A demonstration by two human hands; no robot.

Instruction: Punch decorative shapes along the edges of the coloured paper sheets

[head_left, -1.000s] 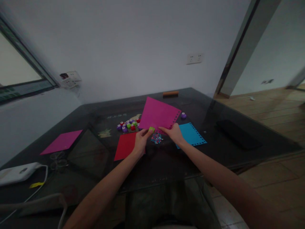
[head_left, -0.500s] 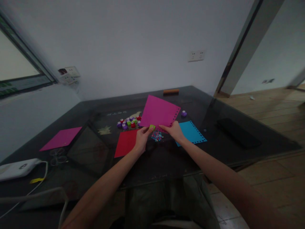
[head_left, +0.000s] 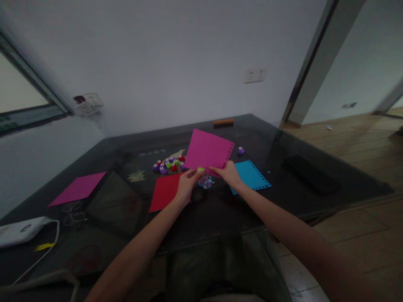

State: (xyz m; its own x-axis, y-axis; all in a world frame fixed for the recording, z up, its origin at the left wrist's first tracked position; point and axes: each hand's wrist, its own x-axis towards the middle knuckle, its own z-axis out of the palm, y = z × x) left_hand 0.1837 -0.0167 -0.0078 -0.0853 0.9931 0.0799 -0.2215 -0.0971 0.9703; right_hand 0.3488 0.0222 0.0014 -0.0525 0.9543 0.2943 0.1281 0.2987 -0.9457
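Head view: left hand (head_left: 185,186) grips one green punch (head_left: 200,170), right hand (head_left: 229,174) one magenta sheet (head_left: 208,150).

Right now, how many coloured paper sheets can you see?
4: a pink sheet held in both hands, a red sheet under the left hand, a blue sheet right, another pink sheet far left.

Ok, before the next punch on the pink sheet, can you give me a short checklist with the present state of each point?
1. Left hand holds the green punch at the sheet's near edge: ok.
2. Right hand grips the pink sheet at its near edge: ok.
3. Sheet is raised off the table: ok.
4. Holes already run along the sheet's right edge: ok.
5. Edge fully seated in the punch slot: cannot tell.
6. Confetti pile lies below the punch: ok.
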